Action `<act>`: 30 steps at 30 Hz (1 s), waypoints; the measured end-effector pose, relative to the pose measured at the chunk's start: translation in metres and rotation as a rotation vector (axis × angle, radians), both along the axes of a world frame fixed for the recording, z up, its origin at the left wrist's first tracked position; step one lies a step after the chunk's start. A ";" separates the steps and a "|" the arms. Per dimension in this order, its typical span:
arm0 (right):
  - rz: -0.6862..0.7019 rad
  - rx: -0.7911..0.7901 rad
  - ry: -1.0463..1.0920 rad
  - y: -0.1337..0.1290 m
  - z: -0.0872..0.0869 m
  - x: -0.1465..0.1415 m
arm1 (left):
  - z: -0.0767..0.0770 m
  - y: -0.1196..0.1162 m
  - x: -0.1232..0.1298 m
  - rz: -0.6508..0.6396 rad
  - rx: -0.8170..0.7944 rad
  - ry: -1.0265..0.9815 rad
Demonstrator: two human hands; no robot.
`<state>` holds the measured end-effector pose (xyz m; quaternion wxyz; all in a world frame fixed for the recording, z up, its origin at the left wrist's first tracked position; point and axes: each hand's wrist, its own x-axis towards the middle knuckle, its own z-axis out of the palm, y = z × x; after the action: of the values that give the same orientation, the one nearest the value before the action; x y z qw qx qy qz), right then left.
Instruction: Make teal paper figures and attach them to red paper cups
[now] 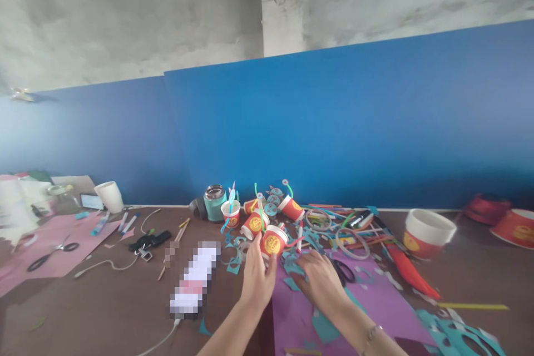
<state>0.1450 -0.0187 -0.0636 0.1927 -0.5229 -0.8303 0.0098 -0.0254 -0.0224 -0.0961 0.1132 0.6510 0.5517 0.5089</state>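
Note:
At the middle of the table my left hand [257, 273] is closed around the lower left side of a red and white paper cup [273, 241], which is tilted. To its right my right hand [314, 276] reaches over blue paper scraps [292, 261] at the edge of a purple sheet [375, 300]; its fingertips are partly hidden among the scraps, so I cannot make out what they hold. More red paper cups with straws and small round paper pieces lie just behind, one of them upright [231, 215].
A phone [194, 283] with a white cable lies left of my hands. Behind stands a teal flask [214, 204]. Black-handled scissors [344, 271], tape rolls [352, 243] and pens sit to the right, with a larger cup [428, 231] beyond. Pink paper [70, 233] lies far left.

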 end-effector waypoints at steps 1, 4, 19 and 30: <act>-0.017 -0.001 -0.053 0.000 0.003 -0.005 | -0.001 0.001 0.000 0.009 0.007 0.018; -0.092 -0.023 -0.165 0.003 0.013 -0.019 | -0.002 0.002 -0.002 0.025 0.025 0.055; -0.140 -0.103 -0.226 0.005 0.013 -0.027 | 0.007 -0.004 -0.001 0.198 -0.051 0.215; -0.146 -0.109 0.105 0.012 0.009 0.010 | 0.012 -0.008 0.006 0.229 0.242 0.260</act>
<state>0.1551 -0.0070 -0.0549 0.2073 -0.5906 -0.7769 0.0682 -0.0192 -0.0301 -0.0838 -0.0965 0.6530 0.5669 0.4929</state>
